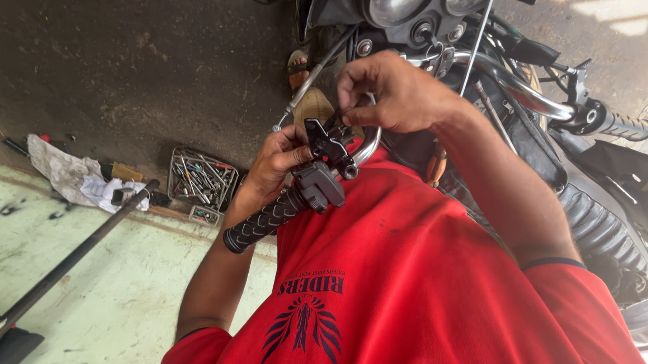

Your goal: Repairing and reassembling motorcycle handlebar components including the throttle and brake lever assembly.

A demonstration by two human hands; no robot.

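Observation:
My left hand point(276, 161) is wrapped around the motorcycle's handlebar just above the black ribbed grip point(256, 228), next to the black switch housing point(319, 186). My right hand point(395, 91) reaches over from the right. Its fingertips pinch the top of the black lever bracket point(330, 141), which sits on the bar above the housing. What exactly lies between those fingertips is hidden. A thin control cable point(309, 81) runs up from beside the bracket toward the round gauges point(396, 4). My red shirt point(414, 278) fills the lower frame.
The chrome handlebar point(517, 87) curves right to the other grip point(625, 126), with the black seat point(602, 227) below it. On the floor are a wire tray of tools point(200, 178), crumpled rags point(76, 177) and a long dark rod point(62, 266). Sandalled feet point(306, 88) stand behind the bar.

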